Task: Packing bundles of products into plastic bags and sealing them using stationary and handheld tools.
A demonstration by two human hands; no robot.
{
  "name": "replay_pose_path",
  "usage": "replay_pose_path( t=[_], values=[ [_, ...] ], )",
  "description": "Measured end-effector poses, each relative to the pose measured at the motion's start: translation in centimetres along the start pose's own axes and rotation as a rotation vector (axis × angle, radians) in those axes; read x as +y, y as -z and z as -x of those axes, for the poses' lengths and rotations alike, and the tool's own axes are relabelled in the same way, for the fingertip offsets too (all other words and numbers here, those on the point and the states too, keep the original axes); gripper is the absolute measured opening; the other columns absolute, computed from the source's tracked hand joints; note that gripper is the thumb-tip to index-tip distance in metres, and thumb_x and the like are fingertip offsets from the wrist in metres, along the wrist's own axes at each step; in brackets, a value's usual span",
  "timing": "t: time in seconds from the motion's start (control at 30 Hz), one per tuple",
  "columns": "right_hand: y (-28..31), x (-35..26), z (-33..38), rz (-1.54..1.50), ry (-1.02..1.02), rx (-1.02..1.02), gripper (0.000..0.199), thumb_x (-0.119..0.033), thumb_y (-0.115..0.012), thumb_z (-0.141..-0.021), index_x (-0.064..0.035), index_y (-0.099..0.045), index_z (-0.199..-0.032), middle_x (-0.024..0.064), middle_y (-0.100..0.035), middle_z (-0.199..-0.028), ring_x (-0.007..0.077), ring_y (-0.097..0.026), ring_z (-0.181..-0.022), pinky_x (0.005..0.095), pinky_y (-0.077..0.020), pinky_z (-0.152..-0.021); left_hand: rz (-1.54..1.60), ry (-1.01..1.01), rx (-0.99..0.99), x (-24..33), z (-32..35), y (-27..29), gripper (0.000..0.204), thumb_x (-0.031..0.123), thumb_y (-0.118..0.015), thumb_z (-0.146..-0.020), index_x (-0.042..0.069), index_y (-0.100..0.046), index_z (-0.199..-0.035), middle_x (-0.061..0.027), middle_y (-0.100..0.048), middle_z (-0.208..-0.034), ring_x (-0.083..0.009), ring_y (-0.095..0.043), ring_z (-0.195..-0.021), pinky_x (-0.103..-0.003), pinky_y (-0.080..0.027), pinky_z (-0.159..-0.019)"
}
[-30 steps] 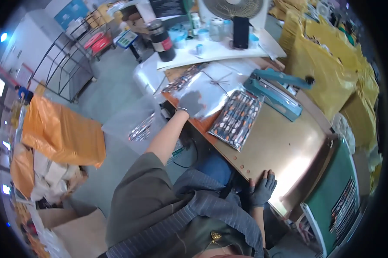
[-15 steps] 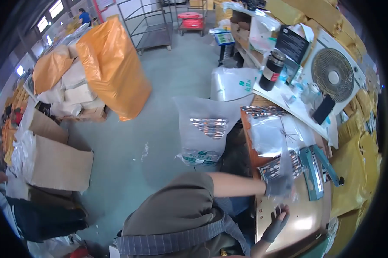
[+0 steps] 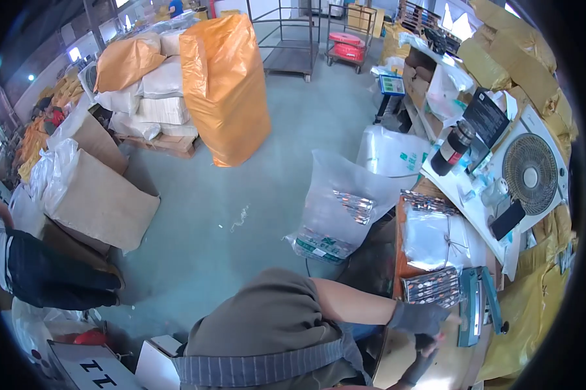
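Observation:
My left hand (image 3: 423, 317), in a dark grey glove, reaches out to the wooden table (image 3: 449, 370) at the lower right. It sits at the near edge of a flat silvery packet of small parts (image 3: 432, 286), next to a teal heat sealer (image 3: 475, 305). I cannot tell whether its fingers grip the packet. My right hand (image 3: 417, 367), also gloved, rests low on the table just below the left, with fingers apart and nothing in it. A stack of clear plastic bags (image 3: 436, 237) lies beyond the packet.
A clear plastic sack with packets (image 3: 345, 208) stands on the floor by the table. A white fan (image 3: 530, 172) and a dark bottle (image 3: 452, 146) sit on a white board. Orange sacks (image 3: 224, 84) and cardboard boxes (image 3: 98, 195) stand left; another person's leg (image 3: 46, 279) is there.
The view has swung left toward the floor and the sacks. My left hand has drawn back from the far packets to the near packet beside the sealer. My right hand stays on the table.

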State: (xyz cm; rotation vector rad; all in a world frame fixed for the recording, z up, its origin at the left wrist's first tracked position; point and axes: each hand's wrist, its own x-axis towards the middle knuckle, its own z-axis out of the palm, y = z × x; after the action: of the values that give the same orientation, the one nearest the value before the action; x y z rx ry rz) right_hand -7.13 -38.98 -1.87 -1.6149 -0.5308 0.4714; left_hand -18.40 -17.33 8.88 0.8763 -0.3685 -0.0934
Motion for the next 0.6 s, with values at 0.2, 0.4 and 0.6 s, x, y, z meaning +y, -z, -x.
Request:
replay_pose_path(
  t=[0.2,0.4,0.6],
  values=[
    [0.2,9.4,7.9,1.461,0.381,0.278,0.069,-0.055,-0.048,-0.084,-0.0074,-0.040,-0.134,0.0202,-0.039,-0.135,0.0388,-0.039,-0.122,0.0530,-0.0296,-0.099,-0.498,-0.240,0.163,-0.1,-1.6,-0.5,0.024,0.010,-0.060,-0.082,0.001,-0.060,-0.104,-0.0094,-0.063,-0.096,-0.0184,-0.060,-0.095,-0.030,-0.046,-0.082],
    [-0.9,8.2,9.2,1.411,0.259,0.331,0.069,-0.058,-0.048,-0.083,-0.0135,-0.041,-0.135,0.0144,-0.041,-0.136,0.0356,-0.039,-0.123,0.0543,-0.0311,-0.098,-0.826,-0.370,0.244,-3.6,-1.7,-1.5,0.031,0.016,-0.067,-0.073,0.001,-0.061,-0.099,-0.0162,-0.062,-0.099,-0.0288,-0.059,-0.095,-0.036,-0.045,-0.083],
    [-3.3,3.1,9.8,1.254,0.065,0.340,0.068,-0.050,-0.047,-0.083,-0.0027,-0.041,-0.131,0.0227,-0.038,-0.136,0.0378,-0.033,-0.127,0.0487,-0.0195,-0.106,-0.956,-0.219,0.172,-3.5,-0.9,-1.5,0.044,0.022,-0.065,-0.077,0.002,-0.054,-0.115,-0.0188,-0.056,-0.109,-0.0333,-0.054,-0.103,-0.039,-0.041,-0.089]
  ],
)
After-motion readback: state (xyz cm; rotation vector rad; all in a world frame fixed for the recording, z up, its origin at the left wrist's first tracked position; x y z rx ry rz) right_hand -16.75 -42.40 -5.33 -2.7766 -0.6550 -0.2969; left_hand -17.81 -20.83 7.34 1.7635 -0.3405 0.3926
